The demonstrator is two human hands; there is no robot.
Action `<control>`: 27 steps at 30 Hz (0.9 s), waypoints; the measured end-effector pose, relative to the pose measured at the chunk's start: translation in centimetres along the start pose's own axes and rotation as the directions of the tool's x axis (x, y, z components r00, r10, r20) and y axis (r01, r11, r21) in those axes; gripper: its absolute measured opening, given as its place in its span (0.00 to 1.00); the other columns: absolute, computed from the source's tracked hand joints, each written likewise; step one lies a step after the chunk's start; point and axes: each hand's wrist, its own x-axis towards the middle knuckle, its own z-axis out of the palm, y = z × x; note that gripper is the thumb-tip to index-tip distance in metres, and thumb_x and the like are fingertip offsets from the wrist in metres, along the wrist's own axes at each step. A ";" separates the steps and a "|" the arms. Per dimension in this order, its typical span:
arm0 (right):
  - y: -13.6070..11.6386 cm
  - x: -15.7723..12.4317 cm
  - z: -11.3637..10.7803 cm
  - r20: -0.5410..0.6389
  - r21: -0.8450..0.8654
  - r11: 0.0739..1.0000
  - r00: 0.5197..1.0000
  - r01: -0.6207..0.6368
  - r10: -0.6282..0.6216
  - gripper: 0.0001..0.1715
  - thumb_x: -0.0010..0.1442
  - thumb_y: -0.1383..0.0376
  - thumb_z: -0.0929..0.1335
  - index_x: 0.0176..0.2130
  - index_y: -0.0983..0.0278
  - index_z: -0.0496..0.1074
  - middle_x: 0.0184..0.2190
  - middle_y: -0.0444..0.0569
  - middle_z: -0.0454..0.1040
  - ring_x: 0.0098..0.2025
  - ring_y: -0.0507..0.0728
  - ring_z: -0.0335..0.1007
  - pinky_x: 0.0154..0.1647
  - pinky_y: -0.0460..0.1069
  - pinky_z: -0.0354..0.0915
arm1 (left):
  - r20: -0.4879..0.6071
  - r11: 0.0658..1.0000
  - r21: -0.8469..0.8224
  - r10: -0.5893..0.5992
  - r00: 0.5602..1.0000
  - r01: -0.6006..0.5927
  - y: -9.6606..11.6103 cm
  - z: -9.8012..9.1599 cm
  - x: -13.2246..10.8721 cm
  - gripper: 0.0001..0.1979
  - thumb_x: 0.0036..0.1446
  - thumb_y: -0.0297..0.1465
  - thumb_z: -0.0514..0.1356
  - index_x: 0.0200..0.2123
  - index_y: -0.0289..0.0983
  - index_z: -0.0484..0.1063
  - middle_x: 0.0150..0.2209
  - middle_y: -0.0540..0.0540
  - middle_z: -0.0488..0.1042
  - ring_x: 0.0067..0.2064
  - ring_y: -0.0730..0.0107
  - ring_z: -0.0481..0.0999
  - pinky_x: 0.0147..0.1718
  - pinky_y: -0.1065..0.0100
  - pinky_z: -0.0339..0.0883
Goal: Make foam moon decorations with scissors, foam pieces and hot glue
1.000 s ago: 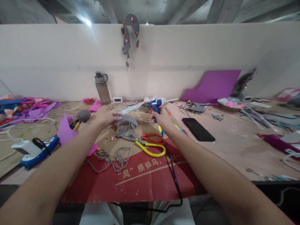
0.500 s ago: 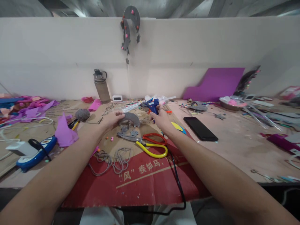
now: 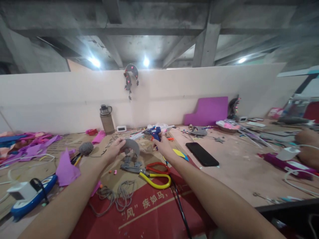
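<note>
Between the fingers of my left hand is a grey felt crescent, held by its left end. My right hand is wrapped round a blue hot glue gun, whose nozzle points left toward the crescent, apart from it. Below the crescent lie small grey felt stars. Scissors with one red and one yellow handle rest on the cardboard in front of my hands. Grey cord lies in loose loops nearer to me.
A black phone lies right of my right forearm. Further left are a grey yarn ball, purple felt, a bottle and a blue power strip. Another person's arm shows at the right edge.
The view has tilted up, so the ceiling and lights now show and the table sits lower. Another person's arm has come into view at right. Both my hands keep their holds.
</note>
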 end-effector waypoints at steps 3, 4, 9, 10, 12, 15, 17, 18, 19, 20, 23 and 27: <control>0.0 0.1 0.1 0.001 0.041 0.999 1.000 -0.008 0.008 0.14 0.54 0.67 0.64 0.42 0.61 0.58 0.33 0.43 0.71 0.25 0.50 0.67 0.18 0.44 0.61 | -0.074 0.999 0.041 -0.001 0.997 0.004 1.7 -0.7 -0.5 0.13 0.53 0.37 0.64 0.34 0.38 0.64 0.30 0.50 0.76 0.27 0.71 0.77 0.24 0.72 0.69; 0.0 0.1 0.1 0.003 0.045 0.999 1.000 -0.013 0.013 0.14 0.54 0.67 0.64 0.41 0.61 0.58 0.34 0.43 0.71 0.25 0.50 0.67 0.18 0.44 0.61 | -0.089 0.999 0.052 0.006 0.996 -0.001 2.2 -0.8 -0.6 0.12 0.54 0.36 0.63 0.35 0.38 0.64 0.30 0.50 0.76 0.26 0.71 0.77 0.22 0.73 0.68; -0.4 -0.2 0.1 0.007 0.036 0.999 1.000 -0.026 0.026 0.14 0.55 0.68 0.64 0.42 0.61 0.57 0.34 0.43 0.70 0.24 0.49 0.67 0.18 0.43 0.61 | -0.141 0.978 0.160 -0.111 0.984 0.133 2.0 0.1 -1.1 0.09 0.55 0.33 0.62 0.35 0.37 0.65 0.25 0.50 0.75 0.24 0.71 0.76 0.15 0.77 0.61; -0.5 -0.3 0.0 0.004 0.025 0.999 0.999 -0.035 0.035 0.14 0.55 0.69 0.64 0.42 0.61 0.57 0.33 0.43 0.70 0.24 0.49 0.67 0.18 0.43 0.61 | -0.160 0.965 0.188 -0.155 0.975 0.184 1.3 0.4 -1.0 0.09 0.55 0.32 0.63 0.34 0.36 0.65 0.24 0.50 0.75 0.23 0.71 0.76 0.15 0.77 0.60; -0.7 -0.4 -0.1 -0.001 -0.002 0.999 0.999 -0.048 0.048 0.14 0.55 0.69 0.65 0.41 0.61 0.57 0.32 0.42 0.70 0.24 0.49 0.67 0.19 0.43 0.62 | -0.196 0.941 0.255 -0.173 0.965 0.221 -0.3 0.8 -0.6 0.09 0.52 0.30 0.65 0.32 0.35 0.67 0.22 0.49 0.74 0.20 0.73 0.73 0.15 0.76 0.60; -0.7 -0.5 -0.3 0.028 -0.058 0.998 0.999 -0.034 0.035 0.13 0.56 0.69 0.65 0.42 0.62 0.58 0.31 0.43 0.70 0.24 0.50 0.67 0.19 0.44 0.61 | -0.251 0.936 0.269 -0.161 0.954 0.229 -2.3 0.6 0.1 0.09 0.49 0.28 0.67 0.32 0.34 0.68 0.24 0.50 0.74 0.21 0.74 0.73 0.18 0.75 0.63; -0.6 -0.6 -0.4 0.065 -0.106 0.994 0.998 -0.007 0.014 0.14 0.56 0.69 0.65 0.43 0.63 0.59 0.30 0.43 0.70 0.24 0.50 0.66 0.19 0.44 0.61 | -0.301 0.932 0.283 -0.139 0.943 0.227 -3.0 0.1 0.5 0.09 0.51 0.27 0.65 0.35 0.35 0.68 0.26 0.51 0.75 0.21 0.75 0.73 0.20 0.74 0.64; -0.5 -0.7 -0.3 0.083 -0.127 0.992 0.997 0.005 0.005 0.15 0.56 0.69 0.65 0.44 0.63 0.59 0.30 0.44 0.70 0.24 0.50 0.66 0.19 0.44 0.61 | -0.326 0.926 0.303 -0.119 0.938 0.223 -3.2 -0.1 0.7 0.09 0.52 0.27 0.64 0.37 0.35 0.69 0.26 0.51 0.75 0.21 0.75 0.73 0.20 0.74 0.64; -0.4 -0.8 -0.3 0.101 -0.143 0.989 0.995 0.019 -0.004 0.16 0.56 0.69 0.65 0.45 0.64 0.60 0.32 0.44 0.71 0.24 0.50 0.66 0.20 0.45 0.61 | -0.348 0.918 0.330 -0.099 0.932 0.221 -3.3 -0.2 0.8 0.10 0.53 0.28 0.64 0.39 0.35 0.69 0.27 0.51 0.75 0.21 0.75 0.72 0.21 0.74 0.64; -0.2 -0.9 -0.2 0.120 -0.157 0.987 0.993 0.032 -0.013 0.16 0.56 0.68 0.66 0.46 0.64 0.60 0.33 0.46 0.71 0.24 0.50 0.66 0.21 0.45 0.62 | -0.363 0.907 0.360 -0.081 0.928 0.220 -3.3 -0.3 0.9 0.10 0.53 0.28 0.64 0.40 0.35 0.69 0.27 0.50 0.75 0.21 0.75 0.72 0.21 0.73 0.63; 0.1 -1.2 0.0 0.158 -0.217 0.973 0.987 0.076 -0.041 0.17 0.57 0.66 0.66 0.47 0.64 0.62 0.35 0.49 0.73 0.27 0.52 0.68 0.26 0.47 0.65 | -0.382 0.852 0.475 -0.024 0.924 0.219 -3.4 0.0 0.9 0.12 0.51 0.28 0.65 0.40 0.34 0.73 0.27 0.49 0.76 0.22 0.72 0.72 0.25 0.71 0.64; 0.2 -1.6 0.2 0.172 -0.293 0.944 0.980 0.150 -0.102 0.20 0.57 0.64 0.66 0.49 0.64 0.64 0.37 0.51 0.74 0.34 0.56 0.70 0.36 0.51 0.68 | -0.280 0.629 0.768 0.164 0.946 0.118 -3.4 0.6 0.8 0.11 0.50 0.32 0.64 0.37 0.34 0.78 0.34 0.43 0.80 0.33 0.64 0.77 0.35 0.67 0.67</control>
